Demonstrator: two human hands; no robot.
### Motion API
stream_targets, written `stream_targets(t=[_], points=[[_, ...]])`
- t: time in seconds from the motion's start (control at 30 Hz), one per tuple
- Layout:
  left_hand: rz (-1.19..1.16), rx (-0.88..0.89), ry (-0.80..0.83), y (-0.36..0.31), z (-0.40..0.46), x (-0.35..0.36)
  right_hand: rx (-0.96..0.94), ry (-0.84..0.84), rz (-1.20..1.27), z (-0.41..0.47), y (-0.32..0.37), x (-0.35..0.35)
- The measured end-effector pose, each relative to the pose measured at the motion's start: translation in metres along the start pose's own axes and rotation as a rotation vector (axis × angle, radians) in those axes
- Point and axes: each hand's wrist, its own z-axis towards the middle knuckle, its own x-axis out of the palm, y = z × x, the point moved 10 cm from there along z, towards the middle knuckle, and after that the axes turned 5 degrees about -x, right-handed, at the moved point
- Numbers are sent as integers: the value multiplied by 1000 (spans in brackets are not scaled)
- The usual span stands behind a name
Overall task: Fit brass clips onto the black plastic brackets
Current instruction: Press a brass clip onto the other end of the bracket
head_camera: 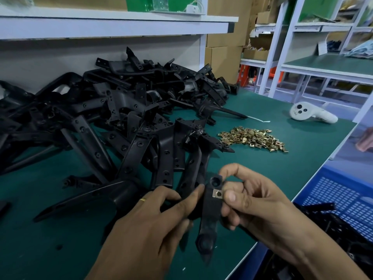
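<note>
Nearby, both hands (153,219) (260,205) gripping clipped bracket (210,211), blue crate (347,201) seemingly holding black brackets (323,207).

On the table (262,178), the clips (254,138) lie right of the bracket heap (113,110), before the controller (311,113).

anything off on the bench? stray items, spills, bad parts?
One stray: a white handheld controller lies on the green mat past the brass clips, unrelated to the job. Clips and black brackets sit in loose heaps, none off the mat. No visible damage.
</note>
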Motion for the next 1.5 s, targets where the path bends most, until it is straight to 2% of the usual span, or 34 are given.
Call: stream_targets(t=[0.13, 0.23, 0.3, 0.37, 0.43, 0.47, 0.53, 0.6, 0.67, 0.73, 0.83, 1.0, 1.07, 1.2, 1.3, 1.5], points=[[14, 14, -16, -1, 0, -2, -3, 37, -119, 5, -5, 3], [16, 5, 25, -2, 1, 0, -51, -13, -229, 10, -1, -7], [15, 47, -26, -7, 4, -1, -88, -141, -443, 10, 14, -29], [11, 14, -43, -7, 4, -1, -117, -395, -787, 7, 40, -68], [19, -20, 63, -7, 7, 4, -149, -667, -1207, 2, 73, -104], [-1, -56, 114, -3, 6, 6, -110, -740, -1380, 3, 81, -115], [16, -51, 110, 1, 6, 7, 15, -767, -1583, 10, 76, -131], [48, -17, 59, -1, 5, 4, 57, -788, -1675, 12, 73, -138], [17, -11, 56, -1, 5, 3, 55, -797, -1739, 12, 73, -135], [-6, -4, 160, -4, 4, 9, 62, -790, -1760, 13, 74, -133], [38, 19, 32, -6, 5, 6, 43, -784, -1738, 12, 76, -129], [5, 1, 82, -3, 4, 9, -75, -781, -1657, 6, 80, -123], [-43, 8, -8, -1, 1, 5, -95, -759, -1635, 6, 79, -123], [3, -50, 103, 1, 2, 9, -107, -707, -1576, 8, 74, -122], [44, -51, 32, 0, 3, 4, -104, -656, -1619, 8, 70, -120], [62, -53, 33, 3, 2, 4, -110, -614, -1613, 9, 69, -114]])
